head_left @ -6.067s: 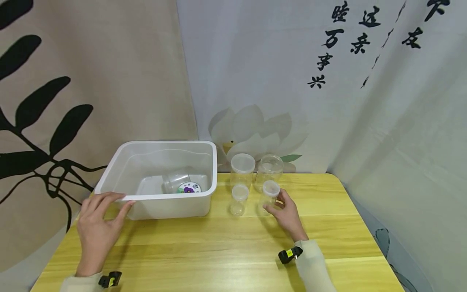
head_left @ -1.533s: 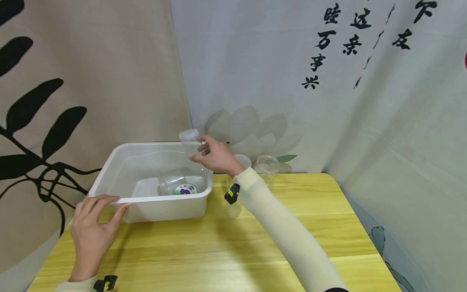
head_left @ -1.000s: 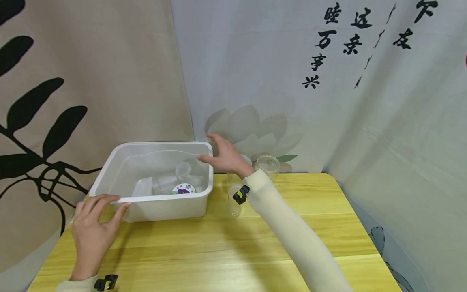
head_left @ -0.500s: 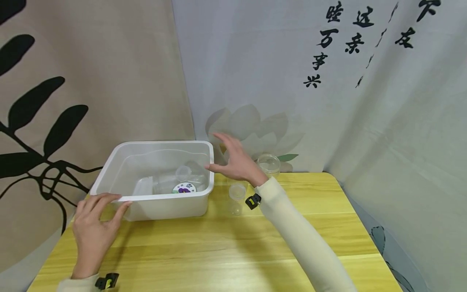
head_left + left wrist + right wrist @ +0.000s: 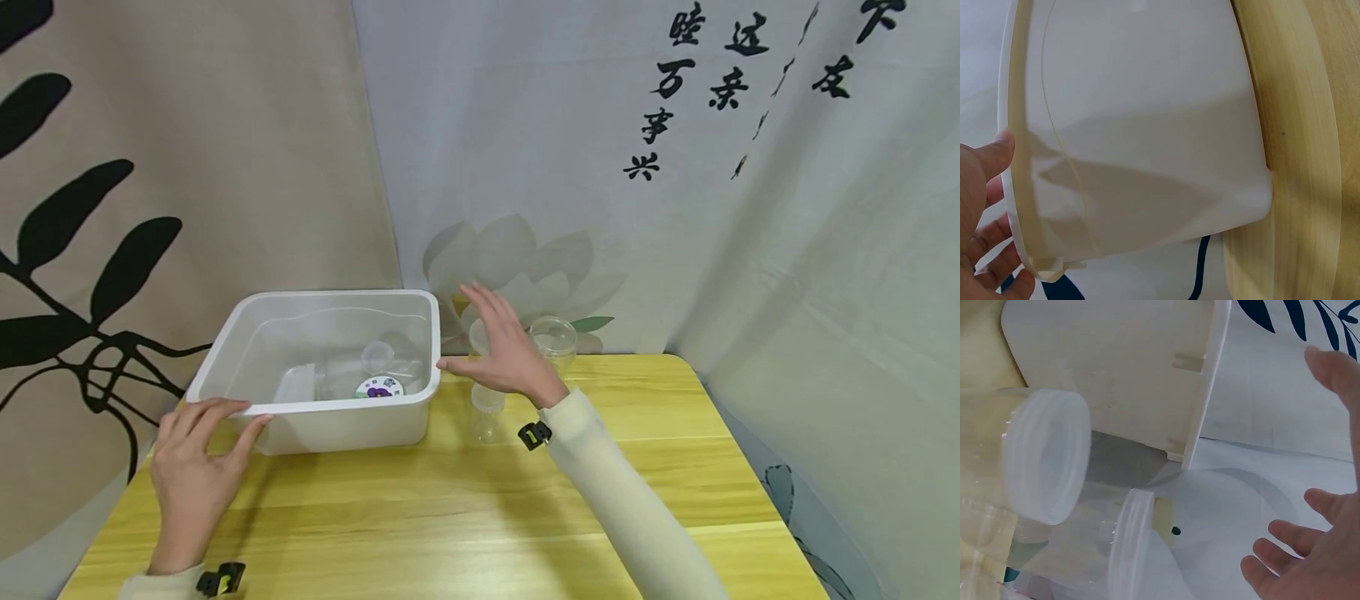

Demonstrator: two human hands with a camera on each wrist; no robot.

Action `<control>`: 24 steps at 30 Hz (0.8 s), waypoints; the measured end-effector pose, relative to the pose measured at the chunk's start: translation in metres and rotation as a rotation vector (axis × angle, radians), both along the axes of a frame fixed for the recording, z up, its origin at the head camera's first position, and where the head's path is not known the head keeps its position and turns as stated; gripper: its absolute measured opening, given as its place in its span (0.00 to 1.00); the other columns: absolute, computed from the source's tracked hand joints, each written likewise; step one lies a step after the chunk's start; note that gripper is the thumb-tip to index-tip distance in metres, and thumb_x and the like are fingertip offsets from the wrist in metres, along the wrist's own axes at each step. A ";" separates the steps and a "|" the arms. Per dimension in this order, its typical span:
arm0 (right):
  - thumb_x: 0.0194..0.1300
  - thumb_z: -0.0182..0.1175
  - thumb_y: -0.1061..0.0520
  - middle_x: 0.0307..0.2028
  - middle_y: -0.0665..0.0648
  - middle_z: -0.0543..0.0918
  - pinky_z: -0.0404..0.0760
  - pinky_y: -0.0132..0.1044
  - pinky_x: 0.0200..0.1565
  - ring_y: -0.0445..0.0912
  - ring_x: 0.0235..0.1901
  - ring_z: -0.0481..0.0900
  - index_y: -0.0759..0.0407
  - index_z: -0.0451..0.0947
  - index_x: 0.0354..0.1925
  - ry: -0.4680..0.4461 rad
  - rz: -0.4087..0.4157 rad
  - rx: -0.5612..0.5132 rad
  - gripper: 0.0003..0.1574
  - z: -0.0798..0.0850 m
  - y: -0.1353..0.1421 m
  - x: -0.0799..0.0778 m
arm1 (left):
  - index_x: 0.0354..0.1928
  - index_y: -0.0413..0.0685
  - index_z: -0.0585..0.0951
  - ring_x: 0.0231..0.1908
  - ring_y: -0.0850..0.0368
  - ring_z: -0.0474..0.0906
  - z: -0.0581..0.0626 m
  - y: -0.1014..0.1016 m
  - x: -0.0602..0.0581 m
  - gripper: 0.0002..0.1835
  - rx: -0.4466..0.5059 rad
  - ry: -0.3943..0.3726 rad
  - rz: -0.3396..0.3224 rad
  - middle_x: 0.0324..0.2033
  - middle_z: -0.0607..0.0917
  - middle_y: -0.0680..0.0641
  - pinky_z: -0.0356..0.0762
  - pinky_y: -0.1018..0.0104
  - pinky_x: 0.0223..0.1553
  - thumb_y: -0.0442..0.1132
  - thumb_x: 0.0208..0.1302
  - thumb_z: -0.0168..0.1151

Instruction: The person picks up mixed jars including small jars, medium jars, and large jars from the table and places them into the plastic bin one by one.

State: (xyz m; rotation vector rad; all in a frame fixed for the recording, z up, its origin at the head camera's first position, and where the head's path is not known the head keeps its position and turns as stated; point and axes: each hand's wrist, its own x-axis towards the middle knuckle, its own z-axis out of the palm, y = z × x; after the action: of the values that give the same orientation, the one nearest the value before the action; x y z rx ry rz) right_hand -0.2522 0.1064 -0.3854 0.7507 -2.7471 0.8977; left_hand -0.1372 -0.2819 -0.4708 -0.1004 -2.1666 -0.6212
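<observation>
The left hand pinches the rim of the tub at its front left. The right hand has its fingers spread wide, with nothing in them, just right of the tub. 3 jars stand upright to the tub's right, long axes vertical: the small jar by its front corner, the tall jar and the wide jar farther back. The right hand is nearer; the small and tall jars' lids sit lower than its fingers, untouched.

Left hand pinches, thumb set opposite the fingers; right hand is splayed — fingers extended, thumb well apart — its forearm slanting inward from the lower right.
</observation>
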 end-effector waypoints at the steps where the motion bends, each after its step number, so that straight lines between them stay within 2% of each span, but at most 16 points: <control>1: 0.54 0.73 0.28 0.83 0.49 0.47 0.57 0.64 0.75 0.56 0.82 0.47 0.42 0.47 0.82 0.001 -0.001 -0.007 0.69 -0.002 0.001 0.001 | 0.40 0.38 0.87 0.41 0.36 0.73 0.000 0.000 0.000 0.22 -0.002 -0.007 0.000 0.41 0.86 0.35 0.59 0.63 0.45 0.35 0.41 0.84; 7: 0.53 0.72 0.26 0.83 0.51 0.48 0.59 0.66 0.73 0.55 0.81 0.47 0.39 0.44 0.82 -0.005 -0.027 -0.032 0.71 -0.014 0.011 0.007 | 0.40 0.38 0.87 0.41 0.36 0.73 0.001 0.000 0.001 0.21 0.004 -0.016 -0.003 0.41 0.87 0.35 0.57 0.69 0.47 0.37 0.43 0.84; 15: 0.52 0.70 0.24 0.82 0.43 0.48 0.61 0.65 0.72 0.53 0.81 0.47 0.28 0.40 0.81 -0.029 -0.063 -0.077 0.70 -0.028 0.022 0.014 | 0.41 0.38 0.87 0.42 0.35 0.73 0.001 -0.003 0.001 0.21 -0.001 -0.044 -0.003 0.43 0.87 0.34 0.58 0.68 0.48 0.38 0.45 0.84; 17: 0.51 0.71 0.24 0.82 0.44 0.49 0.60 0.66 0.73 0.54 0.81 0.47 0.27 0.40 0.80 -0.039 -0.079 -0.087 0.70 -0.033 0.024 0.016 | 0.41 0.38 0.87 0.42 0.36 0.73 0.001 -0.003 0.002 0.21 -0.004 -0.043 -0.005 0.43 0.87 0.34 0.57 0.69 0.47 0.38 0.45 0.84; 22: 0.51 0.72 0.25 0.82 0.48 0.50 0.57 0.66 0.74 0.56 0.82 0.47 0.33 0.43 0.81 -0.050 -0.093 -0.108 0.71 -0.047 0.029 0.021 | 0.40 0.37 0.87 0.41 0.35 0.73 0.001 -0.002 0.002 0.21 -0.015 -0.020 -0.010 0.41 0.87 0.34 0.59 0.65 0.46 0.37 0.44 0.84; 24: 0.51 0.73 0.26 0.82 0.48 0.50 0.59 0.66 0.73 0.55 0.81 0.47 0.34 0.44 0.81 -0.056 -0.099 -0.120 0.72 -0.052 0.031 0.022 | 0.41 0.37 0.87 0.41 0.36 0.73 0.001 -0.002 0.002 0.20 -0.018 -0.023 -0.009 0.42 0.87 0.34 0.60 0.64 0.45 0.38 0.45 0.83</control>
State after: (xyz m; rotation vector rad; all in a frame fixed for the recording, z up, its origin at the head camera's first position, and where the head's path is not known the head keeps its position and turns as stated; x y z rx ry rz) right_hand -0.2301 0.1370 -0.4372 0.5716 -2.7211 1.0656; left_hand -0.1356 -0.2837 -0.4702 -0.1127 -2.1955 -0.6112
